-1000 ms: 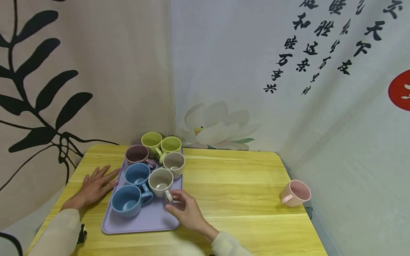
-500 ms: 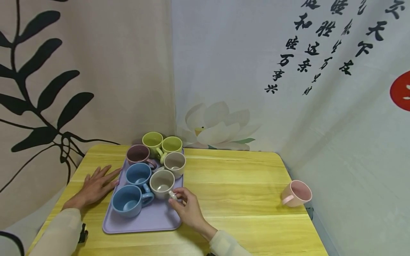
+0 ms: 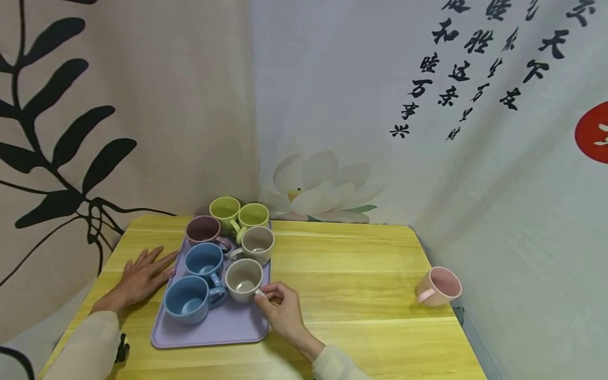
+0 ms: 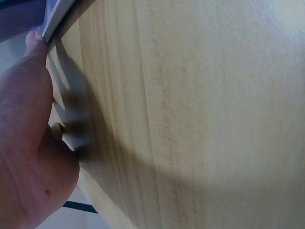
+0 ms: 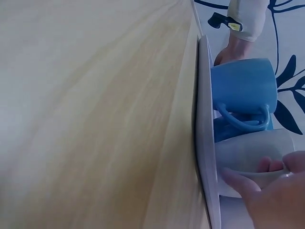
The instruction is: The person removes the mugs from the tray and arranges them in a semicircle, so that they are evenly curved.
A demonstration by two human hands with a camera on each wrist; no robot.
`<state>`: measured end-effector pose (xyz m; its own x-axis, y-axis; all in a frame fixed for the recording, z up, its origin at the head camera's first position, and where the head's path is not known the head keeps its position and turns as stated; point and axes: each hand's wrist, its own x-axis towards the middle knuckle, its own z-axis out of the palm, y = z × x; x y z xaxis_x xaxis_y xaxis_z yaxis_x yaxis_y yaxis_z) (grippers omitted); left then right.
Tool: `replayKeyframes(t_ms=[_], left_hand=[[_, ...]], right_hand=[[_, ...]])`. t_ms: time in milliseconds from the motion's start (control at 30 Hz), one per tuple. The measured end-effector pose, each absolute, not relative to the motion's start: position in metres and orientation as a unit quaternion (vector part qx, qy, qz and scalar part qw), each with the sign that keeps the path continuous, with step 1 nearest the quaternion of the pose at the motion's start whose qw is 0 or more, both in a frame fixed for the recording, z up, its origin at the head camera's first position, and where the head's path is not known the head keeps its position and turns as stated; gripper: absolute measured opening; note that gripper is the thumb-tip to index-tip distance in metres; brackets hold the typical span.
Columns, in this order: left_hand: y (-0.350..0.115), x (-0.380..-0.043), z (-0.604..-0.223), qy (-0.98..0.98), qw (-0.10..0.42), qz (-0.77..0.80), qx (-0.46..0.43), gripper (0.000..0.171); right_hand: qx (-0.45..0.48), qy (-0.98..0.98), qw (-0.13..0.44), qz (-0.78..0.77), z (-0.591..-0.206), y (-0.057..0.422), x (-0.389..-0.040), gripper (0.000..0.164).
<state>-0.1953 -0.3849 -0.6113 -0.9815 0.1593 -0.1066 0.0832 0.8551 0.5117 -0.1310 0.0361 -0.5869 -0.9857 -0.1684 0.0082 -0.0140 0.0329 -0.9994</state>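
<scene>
My right hand (image 3: 286,310) pinches the handle of a greyish-beige mug (image 3: 244,281) between thumb and fingers. This mug stands upright on the lilac tray (image 3: 223,330), right of the nearer blue mug (image 3: 187,301). In the right wrist view, thumb and fingers lie at the handle of the beige mug (image 5: 250,148). My left hand (image 3: 141,278) lies spread on the table, its fingertips at the tray's left edge. A second blue mug (image 3: 204,258) and another beige mug (image 3: 258,245) stand just behind. In the left wrist view, the left hand (image 4: 24,114) touches the tray's side.
Two green mugs (image 3: 225,210) and a mauve mug (image 3: 203,229) occupy the tray's far end. A pink mug (image 3: 439,287) stands alone by the right edge of the wooden table (image 3: 351,274). Printed cloth (image 3: 332,95) hangs behind.
The right hand has drawn the beige mug a little toward the tray's near end and rightward, away from the other beige mug. The left hand has stayed still.
</scene>
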Motion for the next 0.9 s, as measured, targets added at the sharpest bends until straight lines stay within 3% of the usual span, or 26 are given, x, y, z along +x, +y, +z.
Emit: replayKeyframes(t_ms=[467,900], left_hand=[[-0.387,-0.195,-0.612,0.961,0.072,0.26,0.066,0.071],[-0.386,-0.195,-0.614,0.96,0.07,0.263,0.071,0.07]], right_hand=[[-0.062,0.696,0.039,-0.714,-0.573,0.064,-0.114,0.023],[-0.037,0.68,-0.024,-0.732,-0.562,0.11,-0.117,0.021]])
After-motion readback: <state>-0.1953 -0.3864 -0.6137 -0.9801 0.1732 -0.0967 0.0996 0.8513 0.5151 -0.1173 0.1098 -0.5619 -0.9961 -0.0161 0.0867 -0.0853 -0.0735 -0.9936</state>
